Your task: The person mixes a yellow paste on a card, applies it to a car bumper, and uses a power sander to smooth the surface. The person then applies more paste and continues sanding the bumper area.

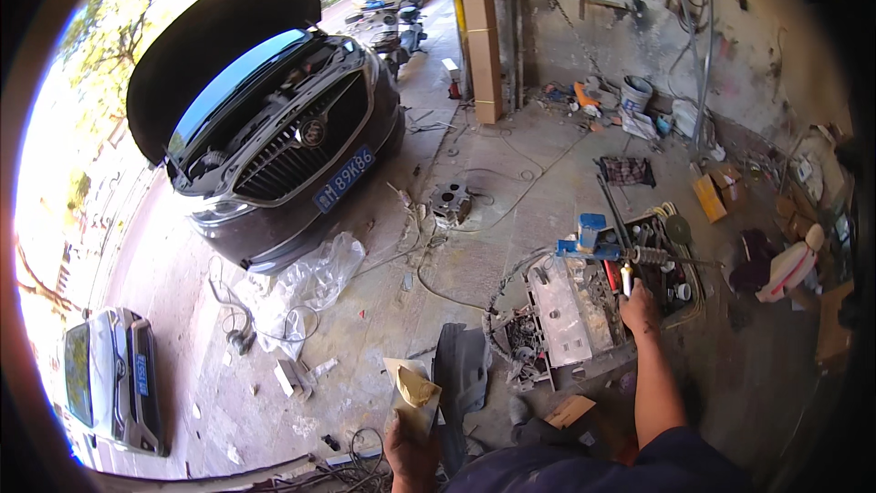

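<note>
Bench (563, 310), low and cluttered, with a scuffed, pale metal top, stands in front of me. Over its right part, my right hand (641, 310) is closed around a slim, pale-and-yellow cylindrical object (627, 279), its end pointing up out of my fist. Left of the bench and closer to my body, my left hand (412, 453) grips the lower part of a flat, greyish rectangular board (422, 421), which carries a tan, paste-like mound (417, 387). Between that board and the bench lies a dark grey, curved panel (461, 361). A blue metal vise-like tool (590, 236) sits at the bench's far side. Beyond the bench, well to its left, stands a dark car (274, 226) with its hood raised.
</note>
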